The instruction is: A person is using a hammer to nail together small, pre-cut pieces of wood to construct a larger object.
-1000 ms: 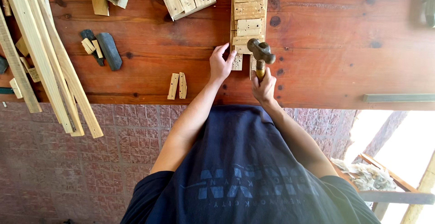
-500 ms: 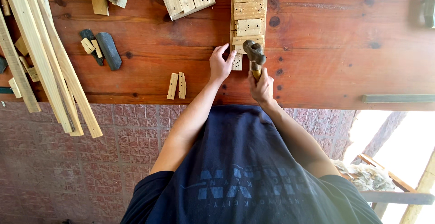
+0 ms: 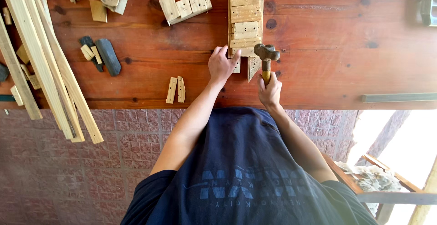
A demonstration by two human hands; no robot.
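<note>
On the red-brown wooden workbench, seen from above, the person's two bare hands work at the near end of a stacked assembly of pale wood blocks that lies lengthwise near the middle of the top. The left hand rests flat against the bench at the lower left corner of that stack, fingers spread a little, with the fingertips touching a small block at the bottom edge — pressing on it rather than wrapping around it. The right hand is clamped around the wooden handle of a hammer, all fingers closed on the shaft; the dark metal head sits just beside the lower right corner of the stack, above a small wedge-shaped offcut, though whether the head touches the wood cannot be told. Just left of the left forearm lie two short wood strips, side by side and near the bench's front edge. Farther left sits a dark flat stone with small pale blocks next to it, and a bundle of long wooden slats leans across the left end. Behind, a row of joined blocks lies at an angle — well apart from both hands.
</note>
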